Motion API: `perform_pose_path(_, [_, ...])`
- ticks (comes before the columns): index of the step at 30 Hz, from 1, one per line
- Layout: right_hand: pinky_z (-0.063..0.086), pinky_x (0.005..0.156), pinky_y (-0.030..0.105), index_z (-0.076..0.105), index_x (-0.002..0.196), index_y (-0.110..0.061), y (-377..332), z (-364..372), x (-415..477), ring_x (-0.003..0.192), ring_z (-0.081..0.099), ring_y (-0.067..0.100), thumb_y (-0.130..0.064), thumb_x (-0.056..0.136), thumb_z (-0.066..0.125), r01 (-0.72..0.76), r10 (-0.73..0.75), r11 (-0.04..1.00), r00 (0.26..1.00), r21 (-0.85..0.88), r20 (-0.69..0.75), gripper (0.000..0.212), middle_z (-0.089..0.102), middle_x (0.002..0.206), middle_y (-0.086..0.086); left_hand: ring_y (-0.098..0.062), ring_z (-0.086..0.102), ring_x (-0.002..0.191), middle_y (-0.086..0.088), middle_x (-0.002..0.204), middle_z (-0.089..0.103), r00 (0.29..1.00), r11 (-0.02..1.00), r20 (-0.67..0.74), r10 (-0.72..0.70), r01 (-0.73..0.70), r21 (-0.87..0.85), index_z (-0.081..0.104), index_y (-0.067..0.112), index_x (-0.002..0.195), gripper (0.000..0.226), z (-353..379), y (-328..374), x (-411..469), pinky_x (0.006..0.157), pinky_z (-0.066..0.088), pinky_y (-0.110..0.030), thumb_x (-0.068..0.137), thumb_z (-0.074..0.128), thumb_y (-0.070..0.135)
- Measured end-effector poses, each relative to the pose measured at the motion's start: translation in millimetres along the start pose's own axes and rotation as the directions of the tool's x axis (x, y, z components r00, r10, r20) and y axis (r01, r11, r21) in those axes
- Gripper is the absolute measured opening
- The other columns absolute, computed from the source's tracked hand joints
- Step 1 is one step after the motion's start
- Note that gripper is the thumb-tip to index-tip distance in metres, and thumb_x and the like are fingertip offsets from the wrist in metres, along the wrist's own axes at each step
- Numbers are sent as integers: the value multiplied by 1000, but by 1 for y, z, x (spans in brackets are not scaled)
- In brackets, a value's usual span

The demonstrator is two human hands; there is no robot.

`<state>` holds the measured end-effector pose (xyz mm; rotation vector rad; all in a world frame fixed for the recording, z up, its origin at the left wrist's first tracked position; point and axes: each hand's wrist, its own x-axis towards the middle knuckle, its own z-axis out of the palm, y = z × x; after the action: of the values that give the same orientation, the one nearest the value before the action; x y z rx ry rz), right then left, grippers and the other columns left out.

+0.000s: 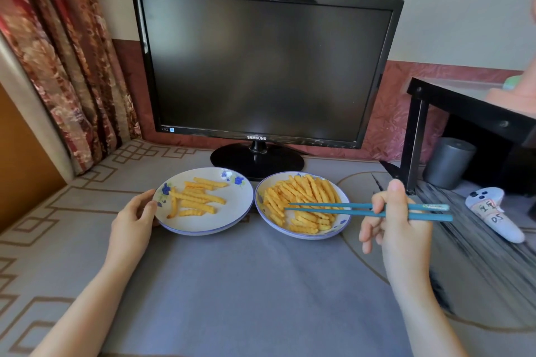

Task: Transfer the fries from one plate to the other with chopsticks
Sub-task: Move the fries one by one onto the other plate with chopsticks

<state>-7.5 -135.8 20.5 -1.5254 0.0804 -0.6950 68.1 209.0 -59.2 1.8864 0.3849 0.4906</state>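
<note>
- Left hand [134,219]: forearm enters from the lower left; fingers loosely curled, thumb and fingertips touching the left rim of the left plate [203,226].
- Left plate: white with blue flowers, resting on the grey cloth [246,284]; carries a small scatter of crinkle-cut fries [197,200].
- Right plate [301,233]: just beside the left plate; carries a larger heap of fries [301,197].
- Teal chopsticks [348,209]: roughly level, tips slightly apart over the right plate's heap; contact with a fry cannot be determined.
- Right hand [394,223]: forearm enters from the lower right; closed around the chopsticks near mid-length.
- Samsung monitor [261,66]: behind both plates, screen dark.
</note>
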Motion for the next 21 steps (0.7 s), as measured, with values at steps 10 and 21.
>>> perform_pose_path(10, [26,32,16,44,64,-9,-7,51,-11,27,37,21,-31,101,39,-113,92,975,989,192,115,44,42,37,12,-24,65,93,-2,110,65,1000,1000,0,7,-7,20,59,15,127,32,0,1,-2,89,46,-37,97,46,17])
perform_pose_path(21, [29,32,18,51,66,-6,4,86,-29,30,43,15,-30,100,40,-134,75,983,917,126,391,43,45,46,18,-26,64,103,-6,118,66,1000,1000,2,4,-4,20,59,15,127,33,-1,0,-1,94,46,-39,97,47,17])
